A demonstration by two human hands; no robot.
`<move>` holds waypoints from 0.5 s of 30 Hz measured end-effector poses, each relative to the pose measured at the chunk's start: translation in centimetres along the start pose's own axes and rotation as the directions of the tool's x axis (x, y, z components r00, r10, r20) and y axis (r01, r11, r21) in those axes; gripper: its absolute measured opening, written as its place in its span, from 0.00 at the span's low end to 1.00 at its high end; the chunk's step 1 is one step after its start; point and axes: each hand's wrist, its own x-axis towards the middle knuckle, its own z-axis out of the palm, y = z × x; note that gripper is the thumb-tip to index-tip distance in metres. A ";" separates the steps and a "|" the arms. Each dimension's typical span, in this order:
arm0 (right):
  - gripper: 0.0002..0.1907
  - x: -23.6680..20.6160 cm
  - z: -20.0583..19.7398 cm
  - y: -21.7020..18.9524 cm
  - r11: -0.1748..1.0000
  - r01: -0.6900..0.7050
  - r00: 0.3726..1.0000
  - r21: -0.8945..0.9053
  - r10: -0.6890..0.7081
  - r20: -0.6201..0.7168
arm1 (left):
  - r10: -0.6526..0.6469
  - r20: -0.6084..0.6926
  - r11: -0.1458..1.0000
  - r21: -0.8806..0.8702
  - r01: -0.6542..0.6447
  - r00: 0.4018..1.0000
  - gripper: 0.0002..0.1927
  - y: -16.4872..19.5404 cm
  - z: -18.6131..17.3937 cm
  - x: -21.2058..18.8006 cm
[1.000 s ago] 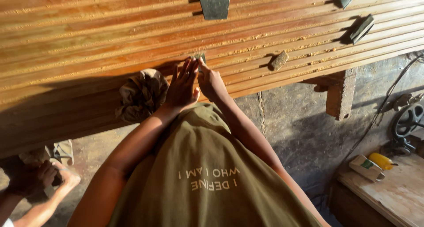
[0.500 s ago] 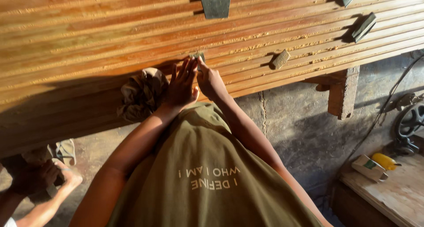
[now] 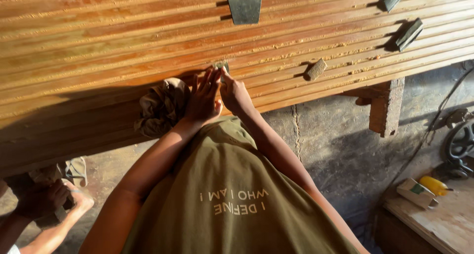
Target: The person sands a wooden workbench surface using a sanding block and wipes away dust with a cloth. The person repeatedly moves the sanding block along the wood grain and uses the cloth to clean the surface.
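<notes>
Head view: both hands are pressing together on grooved wooden boards, left hand (image 3: 203, 100) lying flat with fingers extended, right hand (image 3: 236, 93) curling onto a small grey block (image 3: 220, 66) at their fingertips; a crumpled cloth (image 3: 160, 105) is sitting just left.

Not much packaging here, really. There's one small box (image 3: 415, 192) at bottom right, lying tilted on the pale wooden tabletop (image 3: 447, 224), whitish with a green patch on its side. Just beside it sits a yellow container (image 3: 434, 185), too small to make out properly. No signs or screens show.
</notes>
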 end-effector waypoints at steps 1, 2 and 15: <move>0.29 0.0 0.2 0.1 1.000 -0.030 1.000 0.009 0.029 0.008 | -0.010 0.008 1.000 -0.021 0.011 1.000 0.48 0.0 0.0 -0.1; 0.28 -0.2 0.2 0.0 0.998 -0.057 0.998 0.019 0.057 0.017 | -0.021 0.014 0.999 -0.039 0.022 1.000 0.48 0.0 -0.1 -0.2; 0.30 -0.5 1.1 -0.9 1.000 0.006 1.000 0.001 -0.006 -0.013 | -0.043 0.017 0.999 -0.024 0.043 0.999 0.49 -0.1 -0.9 -0.5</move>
